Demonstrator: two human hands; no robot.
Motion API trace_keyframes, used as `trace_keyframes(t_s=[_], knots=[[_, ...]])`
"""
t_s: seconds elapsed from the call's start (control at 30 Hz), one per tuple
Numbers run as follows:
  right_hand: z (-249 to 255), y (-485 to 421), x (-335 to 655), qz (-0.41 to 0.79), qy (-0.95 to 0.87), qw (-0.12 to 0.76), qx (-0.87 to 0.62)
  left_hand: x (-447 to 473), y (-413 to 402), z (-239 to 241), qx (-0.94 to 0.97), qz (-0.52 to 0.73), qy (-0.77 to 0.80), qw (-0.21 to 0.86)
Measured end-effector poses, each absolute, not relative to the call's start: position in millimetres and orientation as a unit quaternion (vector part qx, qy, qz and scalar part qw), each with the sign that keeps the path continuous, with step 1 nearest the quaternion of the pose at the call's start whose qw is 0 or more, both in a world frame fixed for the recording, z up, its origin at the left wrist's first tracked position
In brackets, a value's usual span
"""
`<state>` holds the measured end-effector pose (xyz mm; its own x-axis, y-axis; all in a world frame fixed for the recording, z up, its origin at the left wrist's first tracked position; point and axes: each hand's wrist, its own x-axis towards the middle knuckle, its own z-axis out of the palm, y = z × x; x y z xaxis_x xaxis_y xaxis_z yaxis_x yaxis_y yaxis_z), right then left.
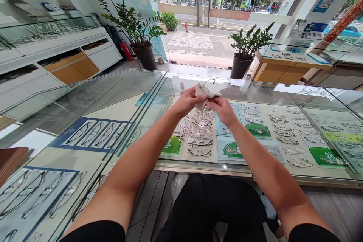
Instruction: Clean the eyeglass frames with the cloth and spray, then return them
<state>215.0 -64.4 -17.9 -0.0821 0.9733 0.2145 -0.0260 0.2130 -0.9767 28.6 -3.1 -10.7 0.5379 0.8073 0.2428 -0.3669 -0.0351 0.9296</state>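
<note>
Eyeglasses, partly wrapped in pale cloth, hung above glass worktop; I had left grip pinching cloth, right grip pinching eyeglasses' near side, seemingly bracing thin frame from both sides.

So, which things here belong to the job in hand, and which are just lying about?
Seemingly part of the job:
Pale cream bunched cloth
Thin dark-armed eyeglasses, held together with the cloth

Just lying about:
Rows of thin-framed spectacles inside the clear glass counter
Green rectangular card with a white emblem, also inside
Leafy green plants in dark round pots
</note>
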Motion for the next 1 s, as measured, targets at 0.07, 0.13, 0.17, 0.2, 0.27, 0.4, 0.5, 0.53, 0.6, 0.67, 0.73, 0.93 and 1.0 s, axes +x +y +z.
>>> trace_keyframes(t_s=[0.07, 0.13, 0.17, 0.2, 0.27, 0.4, 0.5, 0.53, 0.6, 0.67, 0.73, 0.93, 1.0], knots=[[-19.6, -64.9, 212.6, 0.476, -0.574, 0.524, -0.411, 31.3, -2.0, -12.9, 0.571, 0.451, 0.205, 0.655], [-19.0, -66.4, 210.3, 0.484, -0.579, 0.513, -0.409, 32.9, -0.5, -14.7, 0.566, 0.459, 0.219, 0.649], [-17.9, -67.3, 209.4, 0.486, -0.58, 0.509, -0.41, 33.2, 0.2, -15.1, 0.563, 0.46, 0.224, 0.649], [-16.3, -68.3, 208.9, 0.488, -0.579, 0.507, -0.412, 33.1, 0.7, -15.2, 0.56, 0.461, 0.227, 0.65], [-12.6, -69.9, 208.9, 0.486, -0.574, 0.511, -0.417, 31.9, 1.0, -14.4, 0.553, 0.459, 0.223, 0.659], [-6.6, -70.3, 212.1, 0.473, -0.556, 0.533, -0.427, 28.4, -1.0, -11.1, 0.548, 0.447, 0.197, 0.679], [-5.8, -69.3, 214.1, 0.469, -0.551, 0.54, -0.431, 27.0, -3.2, -9.6, 0.551, 0.434, 0.195, 0.685], [-6.2, -69.0, 214.3, 0.468, -0.55, 0.54, -0.433, 27.0, -3.6, -9.5, 0.553, 0.433, 0.198, 0.684], [-7.1, -68.8, 214.1, 0.47, -0.549, 0.537, -0.435, 27.7, -3.7, -9.9, 0.557, 0.438, 0.206, 0.675], [-7.7, -69.1, 213.3, 0.476, -0.547, 0.535, -0.434, 29.0, -2.9, -11.1, 0.561, 0.445, 0.214, 0.664], [-7.8, -69.6, 212.1, 0.485, -0.547, 0.534, -0.426, 30.4, -1.5, -12.8, 0.564, 0.451, 0.219, 0.656], [-5.2, -70.7, 209.9, 0.497, -0.547, 0.535, -0.409, 31.2, 1.2, -14.7, 0.552, 0.461, 0.216, 0.66], [-4.0, -70.4, 211.9, 0.49, -0.546, 0.539, -0.415, 29.6, 0.1, -12.6, 0.552, 0.455, 0.204, 0.668]])
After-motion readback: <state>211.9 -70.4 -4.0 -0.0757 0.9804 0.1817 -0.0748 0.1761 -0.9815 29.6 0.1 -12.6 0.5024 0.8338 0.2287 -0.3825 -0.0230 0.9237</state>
